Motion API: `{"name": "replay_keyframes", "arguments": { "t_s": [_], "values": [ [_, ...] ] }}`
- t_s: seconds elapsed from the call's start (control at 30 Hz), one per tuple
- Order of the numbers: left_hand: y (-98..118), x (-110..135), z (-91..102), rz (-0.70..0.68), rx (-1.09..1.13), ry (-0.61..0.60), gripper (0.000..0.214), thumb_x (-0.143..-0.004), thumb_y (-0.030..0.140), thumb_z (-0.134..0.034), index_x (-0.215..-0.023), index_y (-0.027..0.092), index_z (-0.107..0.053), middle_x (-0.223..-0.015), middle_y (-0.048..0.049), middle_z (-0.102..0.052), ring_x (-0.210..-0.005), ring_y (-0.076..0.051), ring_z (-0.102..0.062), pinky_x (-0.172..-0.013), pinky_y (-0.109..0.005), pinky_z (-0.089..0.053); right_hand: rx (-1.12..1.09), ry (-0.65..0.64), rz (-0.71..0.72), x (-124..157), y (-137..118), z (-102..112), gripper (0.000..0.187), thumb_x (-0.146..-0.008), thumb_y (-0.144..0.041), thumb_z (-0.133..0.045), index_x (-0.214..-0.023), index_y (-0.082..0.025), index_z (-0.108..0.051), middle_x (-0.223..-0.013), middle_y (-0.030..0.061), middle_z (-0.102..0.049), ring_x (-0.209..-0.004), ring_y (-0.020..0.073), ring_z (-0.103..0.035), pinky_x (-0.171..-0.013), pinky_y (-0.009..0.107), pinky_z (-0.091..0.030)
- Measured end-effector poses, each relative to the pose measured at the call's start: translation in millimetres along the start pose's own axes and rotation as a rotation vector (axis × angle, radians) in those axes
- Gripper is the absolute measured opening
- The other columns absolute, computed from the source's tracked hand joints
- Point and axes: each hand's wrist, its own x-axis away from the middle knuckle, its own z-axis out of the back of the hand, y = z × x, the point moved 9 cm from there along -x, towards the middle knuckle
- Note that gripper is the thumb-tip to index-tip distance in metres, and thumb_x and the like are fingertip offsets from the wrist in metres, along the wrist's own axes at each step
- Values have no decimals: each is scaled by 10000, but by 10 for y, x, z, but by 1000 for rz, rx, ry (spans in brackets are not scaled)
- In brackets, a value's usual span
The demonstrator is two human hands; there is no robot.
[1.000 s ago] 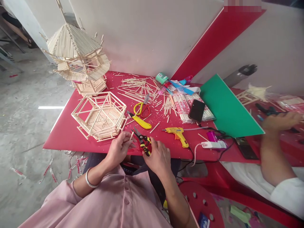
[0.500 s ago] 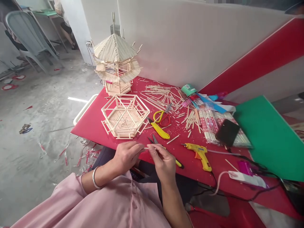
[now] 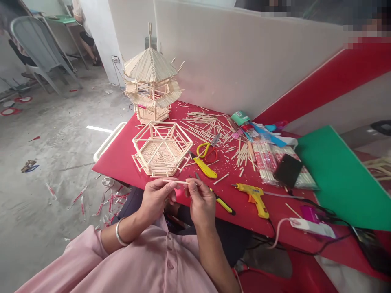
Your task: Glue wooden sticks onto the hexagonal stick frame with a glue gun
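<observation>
Between my two hands is a short, thin wooden stick, held level over the table's front edge. My left hand pinches its left part between thumb and fingers. At its other end, the fingertips of my right hand are closed on it. Just beyond my hands stands a six-sided open frame built of similar sticks. Behind that rises a stick pagoda model with a tiered roof. A yellow-and-black utility knife lies beside my right hand, its front part hidden by the hand.
A yellow glue gun with a cable lies on the right. Scissors, a yellow cutter and scattered sticks cover the red table. Farther right are plastic-wrapped sticks, a phone and a green board.
Both hands have shifted slightly left and up. My left hand has turned and its fingers have moved, so more of the stick shows. The view has shifted a little.
</observation>
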Motion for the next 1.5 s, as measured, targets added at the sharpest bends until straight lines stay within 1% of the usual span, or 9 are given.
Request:
{"name": "replay_keyframes", "arguments": {
  "t_s": [0.2, 0.27, 0.4, 0.53, 0.6, 0.8, 0.93, 1.17, 1.5],
  "values": [
    [39, -21, 8, -17, -44, 79, 386, -645, 475, -871, -642, 128, -701, -520, 7, -628, -369, -52, -485, -358, -168, -374, 117, -161, 33, -31, -142, 109, 413, -919, -514, -550, -1181, -225, -686, -935, 49, -732, -752, 166, -656, -729, 315, -546],
    [101, -47, 28, -48, -48, 107, 379, -627, 466, -885, -630, 135, -700, -555, 1, -654, -372, -47, -487, -358, -165, -374, 310, -58, 71, -98, -218, 520, 435, -947, -451, -469, -1290, -231, -620, -1059, 79, -726, -840, 186, -674, -804, 351, -548],
    [160, -77, 15, -91, -80, 109, 406, -657, 500, -863, -588, 144, -681, -527, 0, -638, -375, -46, -481, -365, -163, -370, 1112, 522, 38, -121, -391, 1779, 464, -813, -303, -503, -1202, -110, -666, -1210, 229, -645, -1144, 362, -587, -945, 526, -464],
    [105, -88, 7, -82, -116, 98, 471, -716, 570, -801, -567, 146, -660, -471, -3, -600, -359, -57, -466, -362, -177, -333, 1447, 355, -515, -282, 106, 2518, 503, -807, -311, -476, -1214, -94, -676, -1090, 259, -662, -1025, 422, -635, -775, 503, -485],
    [98, -92, 36, -84, -115, 106, 491, -740, 588, -775, -565, 148, -647, -444, 1, -578, -350, -60, -459, -363, -183, -315, 1494, 260, -519, -383, 185, 2591, 448, -802, -327, -471, -1129, -129, -704, -1014, 234, -680, -983, 419, -646, -716, 465, -480],
    [177, -59, 189, -123, -119, 175, 497, -749, 600, -762, -586, 152, -621, -496, -1, -617, -354, -55, -462, -368, -182, -328, 1006, 389, -306, -271, -96, 2237, 334, -738, -423, -589, -993, -214, -642, -709, 68, -694, -690, 295, -666, -632, 377, -490],
    [167, -81, 204, -133, -99, 161, 496, -764, 597, -752, -601, 149, -617, -522, -9, -639, -361, -54, -475, -370, -177, -332, 892, 333, 10, -146, -540, 1388, 516, -787, -606, -582, -1082, -186, -634, -698, 67, -694, -630, 246, -647, -587, 324, -469],
    [165, -101, 248, -134, -53, 152, 481, -765, 606, -749, -677, 157, -603, -569, -4, -665, -379, -62, -502, -375, -180, -365, 1080, -44, 591, -78, -1106, -192, 406, -923, -410, -492, -1242, -172, -574, -958, 115, -682, -846, 256, -661, -711, 346, -499],
    [76, -152, 194, -73, 24, 71, 524, -725, 651, -757, -648, 156, -603, -548, 2, -639, -368, -51, -470, -366, -176, -344, 1111, -14, 720, -73, -1057, -368, 262, -1017, -371, -448, -1145, -188, -584, -968, 118, -686, -923, 247, -675, -742, 338, -509]
  ]
}}
